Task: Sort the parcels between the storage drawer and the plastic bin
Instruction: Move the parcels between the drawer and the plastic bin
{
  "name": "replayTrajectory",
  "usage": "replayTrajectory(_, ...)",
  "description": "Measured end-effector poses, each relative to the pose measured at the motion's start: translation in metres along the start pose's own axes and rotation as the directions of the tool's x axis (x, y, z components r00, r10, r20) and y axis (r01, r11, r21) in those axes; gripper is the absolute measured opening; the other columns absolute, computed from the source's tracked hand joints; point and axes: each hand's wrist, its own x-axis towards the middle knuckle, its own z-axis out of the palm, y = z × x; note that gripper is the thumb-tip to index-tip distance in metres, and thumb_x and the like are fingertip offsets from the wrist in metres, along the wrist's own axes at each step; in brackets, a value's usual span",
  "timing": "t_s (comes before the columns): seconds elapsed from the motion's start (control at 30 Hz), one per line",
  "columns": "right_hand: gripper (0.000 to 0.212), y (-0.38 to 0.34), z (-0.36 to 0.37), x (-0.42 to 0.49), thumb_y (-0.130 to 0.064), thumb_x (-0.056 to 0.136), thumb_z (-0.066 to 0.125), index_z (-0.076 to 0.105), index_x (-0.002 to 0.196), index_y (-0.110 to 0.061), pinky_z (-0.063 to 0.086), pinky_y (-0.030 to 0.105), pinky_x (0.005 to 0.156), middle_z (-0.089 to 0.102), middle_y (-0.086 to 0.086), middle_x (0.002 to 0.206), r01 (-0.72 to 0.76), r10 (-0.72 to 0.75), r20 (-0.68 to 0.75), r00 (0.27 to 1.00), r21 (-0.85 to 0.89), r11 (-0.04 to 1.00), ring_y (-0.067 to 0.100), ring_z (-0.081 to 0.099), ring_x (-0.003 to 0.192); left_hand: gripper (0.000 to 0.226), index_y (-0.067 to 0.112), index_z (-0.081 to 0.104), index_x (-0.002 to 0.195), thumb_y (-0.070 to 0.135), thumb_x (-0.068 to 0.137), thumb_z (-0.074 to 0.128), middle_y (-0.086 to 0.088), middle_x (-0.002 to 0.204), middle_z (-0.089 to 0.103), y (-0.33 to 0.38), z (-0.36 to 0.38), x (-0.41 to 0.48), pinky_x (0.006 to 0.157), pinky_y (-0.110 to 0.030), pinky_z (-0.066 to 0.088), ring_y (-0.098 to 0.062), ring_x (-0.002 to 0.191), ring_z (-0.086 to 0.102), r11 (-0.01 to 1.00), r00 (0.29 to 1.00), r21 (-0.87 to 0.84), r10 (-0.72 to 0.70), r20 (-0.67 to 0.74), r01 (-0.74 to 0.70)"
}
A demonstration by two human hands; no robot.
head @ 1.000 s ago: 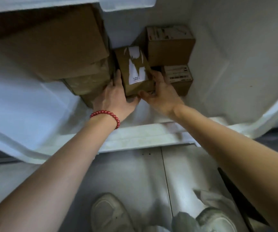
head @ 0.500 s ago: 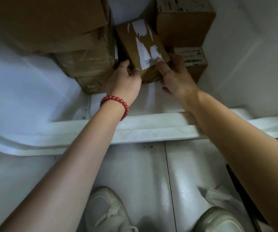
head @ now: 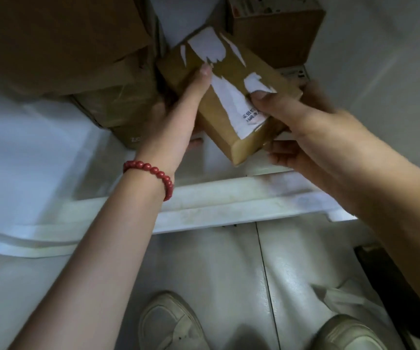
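Both hands are holding the small brown parcel [head: 219, 127] with the torn white label, tilted, over the inside of the white bin [head: 229, 198]. The left hand [head: 178, 122] is gripping its left side, thumb lying across the top. The right hand [head: 305, 127] is pinching the right side, thumb pressing on the label and fingers curling underneath. A stack of cardboard boxes [head: 64, 46] is sitting just left of it, and another box [head: 274, 34] is sitting behind it.

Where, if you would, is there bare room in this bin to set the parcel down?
Bare white plastic shows along the near rim, in front of the tall box stack. A narrower strip runs between the right-hand boxes and the right wall. The back is crowded.
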Motion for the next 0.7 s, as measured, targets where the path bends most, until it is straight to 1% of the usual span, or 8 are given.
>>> replayTrajectory(0.07,0.042,-0.002,-0.012,-0.014,-0.034,0.085,0.068,0.048,0.122,-0.030,0.048,0.025,0.060,0.070,-0.007,0.101,0.023,-0.022,-0.043,0.999,0.017,1.000,0.010,0.067,0.077,0.087,0.033,0.043,0.139,0.062,0.062,0.070,0.005,0.126,0.061,0.002,0.003,-0.007,0.081,-0.040,0.057,-0.019,0.106,0.065,0.994,1.000,-0.101,0.029,0.001,-0.029)
replayTrajectory(0.17,0.056,-0.003,-0.020,-0.021,-0.034,0.081,0.073,0.050,0.128,-0.013,0.056,0.026,0.069,0.072,0.002,0.108,-0.009,0.019,-0.126,0.992,0.079,0.997,0.013,0.072,0.086,0.078,0.038,0.036,0.142,0.052,0.074,0.072,0.007,0.126,0.060,0.000,0.012,-0.015,0.080,-0.037,0.058,-0.017,0.106,0.065,0.989,0.997,-0.127,0.079,0.011,-0.077)
replayTrajectory(0.23,0.038,-0.008,-0.025,-0.024,-0.035,0.082,0.072,0.064,0.110,-0.010,0.057,0.024,0.076,0.075,0.001,0.096,0.004,0.004,-0.148,0.989,0.049,0.999,0.010,0.072,0.083,0.068,0.037,0.041,0.138,0.048,0.078,0.071,0.009,0.124,0.062,0.002,0.016,-0.021,0.076,-0.032,0.057,-0.014,0.106,0.065,0.988,0.997,-0.133,0.076,0.007,-0.074)
replayTrajectory(0.33,0.025,-0.015,-0.029,-0.032,-0.035,0.087,0.066,0.071,0.092,-0.012,0.054,0.016,0.072,0.076,-0.006,0.085,0.095,-0.095,-0.148,0.984,-0.003,0.995,0.003,0.071,0.080,0.059,0.037,0.049,0.131,0.047,0.078,0.072,0.014,0.119,0.065,0.006,0.015,-0.035,0.075,-0.028,0.056,-0.010,0.105,0.065,0.983,0.995,-0.156,0.094,-0.023,-0.096)
replayTrajectory(0.47,0.033,-0.017,-0.031,-0.061,-0.033,0.086,0.067,0.066,0.111,-0.011,0.055,0.026,0.084,0.075,-0.004,0.096,0.167,-0.164,-0.147,0.975,0.008,0.986,0.010,0.071,0.092,0.048,0.035,0.057,0.118,0.050,0.075,0.071,0.021,0.111,0.067,0.009,0.008,-0.069,0.081,-0.027,0.053,0.000,0.104,0.063,0.977,0.977,-0.037,0.208,-0.047,-0.210)
replayTrajectory(0.57,0.046,-0.013,-0.032,-0.091,-0.033,0.080,0.071,0.061,0.120,-0.014,0.053,0.026,0.086,0.073,-0.004,0.106,0.189,-0.182,-0.199,0.963,0.016,0.982,0.008,0.069,0.098,0.032,0.030,0.064,0.108,0.045,0.080,0.070,0.022,0.100,0.070,0.012,0.004,-0.098,0.074,-0.013,0.050,0.010,0.091,0.063,0.968,0.968,0.067,0.245,-0.058,-0.241)
replayTrajectory(0.63,0.055,-0.012,-0.036,-0.114,-0.037,0.076,0.076,0.058,0.125,-0.021,0.053,0.031,0.090,0.071,-0.001,0.112,0.183,-0.181,-0.227,0.957,-0.013,0.983,0.010,0.068,0.101,0.026,0.030,0.067,0.101,0.046,0.081,0.069,0.022,0.092,0.071,0.014,-0.001,-0.118,0.067,-0.009,0.046,0.012,0.083,0.062,0.948,0.965,0.190,0.262,-0.008,-0.256)
replayTrajectory(0.7,0.062,-0.015,-0.044,-0.136,-0.040,0.071,0.079,0.055,0.128,-0.031,0.053,0.026,0.084,0.067,-0.001,0.117,0.175,-0.188,-0.249,0.950,-0.075,0.982,0.009,0.067,0.099,0.026,0.031,0.067,0.101,0.047,0.080,0.068,0.026,0.089,0.070,0.020,-0.005,-0.136,0.066,-0.009,0.046,0.014,0.080,0.061,0.930,0.971,0.282,0.215,0.102,-0.235)
